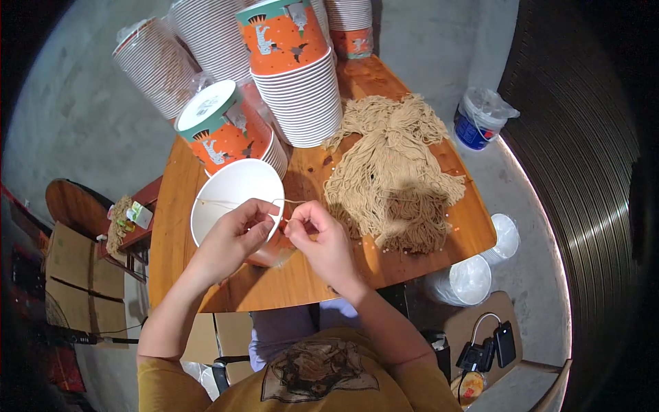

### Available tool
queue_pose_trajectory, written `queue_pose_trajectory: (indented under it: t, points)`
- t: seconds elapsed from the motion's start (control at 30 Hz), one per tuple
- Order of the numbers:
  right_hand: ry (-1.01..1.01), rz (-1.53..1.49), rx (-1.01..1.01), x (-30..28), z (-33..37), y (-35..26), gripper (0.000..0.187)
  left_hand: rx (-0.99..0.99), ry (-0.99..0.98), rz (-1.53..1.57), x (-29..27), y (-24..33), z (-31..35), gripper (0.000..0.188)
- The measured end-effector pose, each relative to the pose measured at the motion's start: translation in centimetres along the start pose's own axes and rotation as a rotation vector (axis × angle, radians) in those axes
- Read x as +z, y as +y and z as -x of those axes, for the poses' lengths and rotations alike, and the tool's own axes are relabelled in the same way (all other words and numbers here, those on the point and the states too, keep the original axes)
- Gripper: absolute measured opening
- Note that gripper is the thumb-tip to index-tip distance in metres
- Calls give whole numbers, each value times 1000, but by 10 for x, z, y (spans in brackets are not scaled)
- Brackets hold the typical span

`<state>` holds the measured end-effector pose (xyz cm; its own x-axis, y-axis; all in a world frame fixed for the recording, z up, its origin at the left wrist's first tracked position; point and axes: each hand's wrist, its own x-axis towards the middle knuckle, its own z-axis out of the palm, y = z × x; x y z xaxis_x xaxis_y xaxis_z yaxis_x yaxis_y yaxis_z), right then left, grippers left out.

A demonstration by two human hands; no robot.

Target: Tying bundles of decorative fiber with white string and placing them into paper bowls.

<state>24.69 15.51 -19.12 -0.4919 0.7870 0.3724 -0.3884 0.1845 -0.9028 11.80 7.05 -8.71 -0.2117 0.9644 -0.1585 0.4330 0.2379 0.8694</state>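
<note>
— What is the room like?
— The floor (89,117) is grey and bare. A small wooden worktop (309,275) stands in the middle.

— What is on it?
— A big heap of tan string (391,172) lies on the right part. Tall stacks of paper cups (302,96) stand at the far side. They are orange with animal pictures. One stack (226,134) lies tipped over, just behind a white cup.

— Where is that white cup?
— The cup (237,196) sits near the front edge, open side up, right by the hands.

— What do the hands do?
— The left hand (233,237) touches the cup's rim. Its fingers (264,209) pinch a thin string (233,202) that runs across the cup's mouth. The right hand (322,240) is just beside it. Its fingers (298,223) are pinched tight on the same string.

— What else is around?
— A blue and white tub (480,120) with a plastic bag stands on the floor at the right. Clear lids (470,278) lie on the floor below the worktop's right corner.
</note>
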Motion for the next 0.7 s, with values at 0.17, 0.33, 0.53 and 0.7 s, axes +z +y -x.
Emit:
queue_pose_trajectory:
  t: [0.17, 0.33, 0.53, 0.7]
  points:
    - [-81, 21, 58, -3, -3, -4, 8, 0, -4, 8, -2, -3, -1, 21]
    - [-45, 56, 7, -2, -7, -9, 12, -19, -17, 18, -3, 1, -4, 21]
    - [-48, 157, 27, -2, -11, -13, 11, 44, -8, -115, -2, -1, -10, 11]
    - [-154, 163, 90, -5, -14, -16, 8, 130, 36, -204, -3, -11, -15, 10]
